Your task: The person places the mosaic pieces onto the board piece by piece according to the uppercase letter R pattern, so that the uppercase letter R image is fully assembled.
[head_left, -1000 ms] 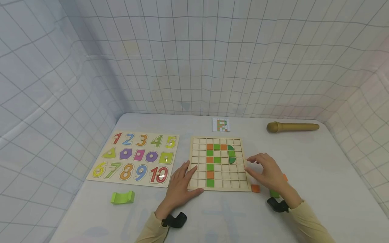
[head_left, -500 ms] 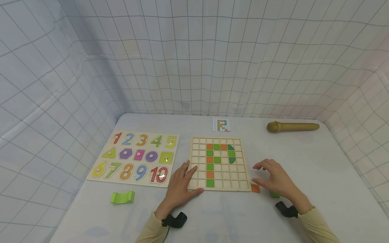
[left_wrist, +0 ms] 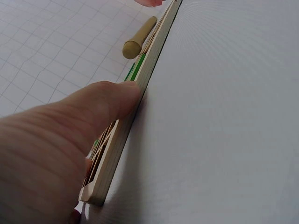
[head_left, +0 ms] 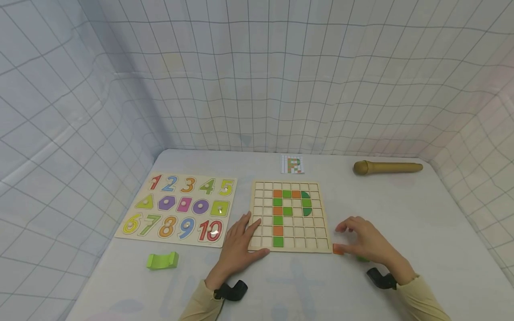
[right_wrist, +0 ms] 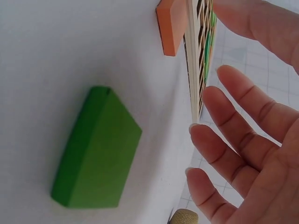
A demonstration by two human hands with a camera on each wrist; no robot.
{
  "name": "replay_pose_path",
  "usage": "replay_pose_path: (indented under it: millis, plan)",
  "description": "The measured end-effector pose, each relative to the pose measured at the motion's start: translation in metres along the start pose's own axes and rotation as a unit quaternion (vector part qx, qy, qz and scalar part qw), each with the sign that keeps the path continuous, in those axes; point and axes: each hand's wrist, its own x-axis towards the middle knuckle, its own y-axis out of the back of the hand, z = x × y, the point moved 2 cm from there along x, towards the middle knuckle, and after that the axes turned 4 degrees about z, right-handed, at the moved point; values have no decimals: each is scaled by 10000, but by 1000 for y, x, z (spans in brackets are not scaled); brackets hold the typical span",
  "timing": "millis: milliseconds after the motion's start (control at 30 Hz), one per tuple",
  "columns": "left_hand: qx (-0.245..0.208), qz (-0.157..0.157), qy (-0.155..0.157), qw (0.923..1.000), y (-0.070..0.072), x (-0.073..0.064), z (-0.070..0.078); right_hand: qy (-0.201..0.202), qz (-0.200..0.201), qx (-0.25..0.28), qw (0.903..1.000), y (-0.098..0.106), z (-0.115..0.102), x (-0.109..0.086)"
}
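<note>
My left hand (head_left: 238, 248) rests on the left front corner of a square wooden grid board (head_left: 295, 244), its thumb along the front edge. On the board, orange and green square tiles and two dark green rounded pieces form a letter P. To the board's right, my right hand (head_left: 367, 240) hovers with fingers apart and holds nothing. Its thumb overlaps a loose orange tile (head_left: 338, 249) by the board's front right corner in the head view. A loose green tile (right_wrist: 98, 154) lies on the table below the palm, mostly hidden by the hand in the head view.
A number-and-shape puzzle board (head_left: 172, 203) lies to the left, with a light green curved block (head_left: 162, 261) in front of it. Behind the grid board is a small pattern card (head_left: 292, 164) printed with a P. A tan toy microphone (head_left: 387, 167) lies at the back right.
My right hand has moved from the board's right edge back toward the person and to the right, over the loose tiles. My left hand has stayed on the board.
</note>
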Motion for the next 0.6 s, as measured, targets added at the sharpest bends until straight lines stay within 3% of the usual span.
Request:
replay_pose_path:
  millis: [167, 600]
  plan:
    - [-18, 41, -37, 10000, 0, 0, 0, -73, -208, -49, 9997, -2, 2, -1]
    - [-14, 115, -91, 9999, 0, -1, 1, 328, -432, -469, 9974, -3, 5, -4]
